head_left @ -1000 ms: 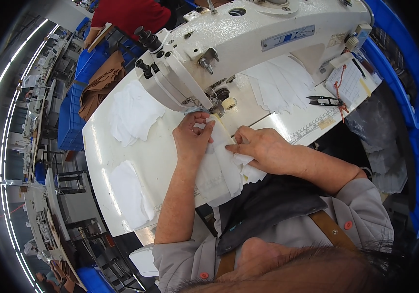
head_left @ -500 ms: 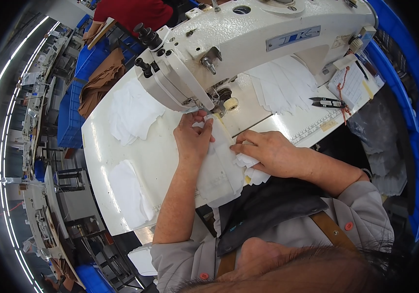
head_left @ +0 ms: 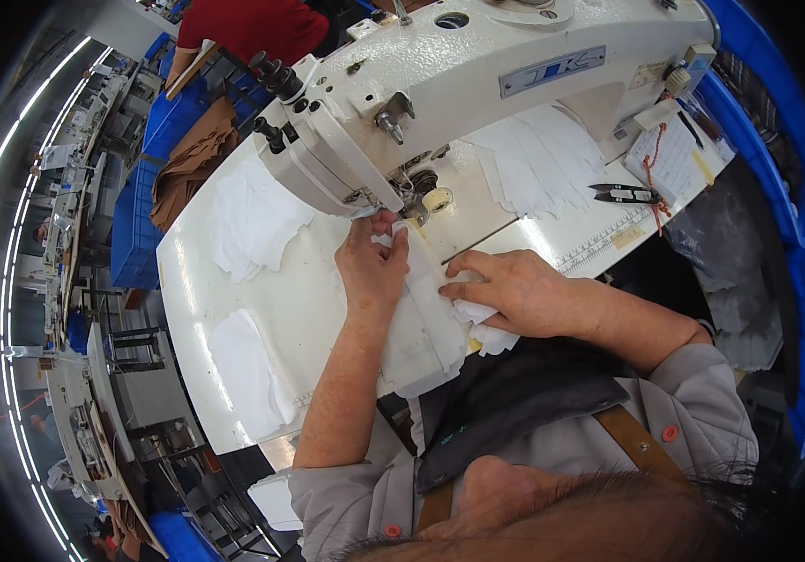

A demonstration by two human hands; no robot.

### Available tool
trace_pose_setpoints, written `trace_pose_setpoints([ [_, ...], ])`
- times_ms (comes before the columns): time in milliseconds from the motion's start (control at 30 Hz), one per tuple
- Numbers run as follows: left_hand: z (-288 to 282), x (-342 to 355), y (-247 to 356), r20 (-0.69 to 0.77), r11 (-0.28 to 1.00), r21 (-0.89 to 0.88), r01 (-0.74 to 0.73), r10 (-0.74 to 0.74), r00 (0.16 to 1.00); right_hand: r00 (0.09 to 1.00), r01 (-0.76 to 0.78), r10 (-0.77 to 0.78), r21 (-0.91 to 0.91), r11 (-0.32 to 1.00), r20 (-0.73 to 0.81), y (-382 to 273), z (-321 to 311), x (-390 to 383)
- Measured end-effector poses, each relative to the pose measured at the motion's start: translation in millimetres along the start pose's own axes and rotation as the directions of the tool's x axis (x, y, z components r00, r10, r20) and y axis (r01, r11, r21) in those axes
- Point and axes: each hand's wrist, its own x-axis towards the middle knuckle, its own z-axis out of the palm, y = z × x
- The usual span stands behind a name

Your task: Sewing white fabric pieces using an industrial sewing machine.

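Note:
Under the head of a white sewing machine (head_left: pixel 440 75) lies a strip of thin white fabric (head_left: pixel 421 328) that runs toward me over the table's front edge. My left hand (head_left: pixel 372 267) is closed at its far end, close to the needle area, thumb and fingers pinching the fabric. To the right, my right hand (head_left: pixel 515 292) is closed with bent fingers around bunched white fabric pieces (head_left: pixel 485 328), its fingertips beside the strip's right edge. The needle and presser foot are partly hidden by the machine head and my left fingers.
White fabric stacks lie at the left (head_left: pixel 257 220), near left (head_left: pixel 243 375) and beneath the machine arm (head_left: pixel 543 164). Black thread snips (head_left: pixel 626 194) rest at the right beside a paper pad (head_left: pixel 674 155). Blue bins flank the table; a person in red (head_left: pixel 248 33) works beyond.
Both hands stay nearly in place on the fabric, still closed. The view has shifted slightly, so the machine sits a little farther left.

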Motion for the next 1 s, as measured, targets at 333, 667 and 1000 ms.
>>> trace_pose_setpoints([
  [333,2.4,-0.7,6.7,-0.053,1.0,-0.02,0.01,-0.011,0.999,1.0,-0.009,0.009,0.009,1.0,0.014,-1.0,-1.0,-1.1],
  [667,3.8,0.0,1.7,-0.031,1.0,0.001,0.008,-0.008,0.999,1.0,0.016,-0.015,0.01,1.0,-0.01,1.6,3.4,-2.7],
  [1000,-10.3,-8.1,-4.5,0.125,0.922,0.276,-0.272,0.246,0.961,0.999,0.028,-0.028,-0.013,1.0,0.016,5.4,6.9,-6.1],
])
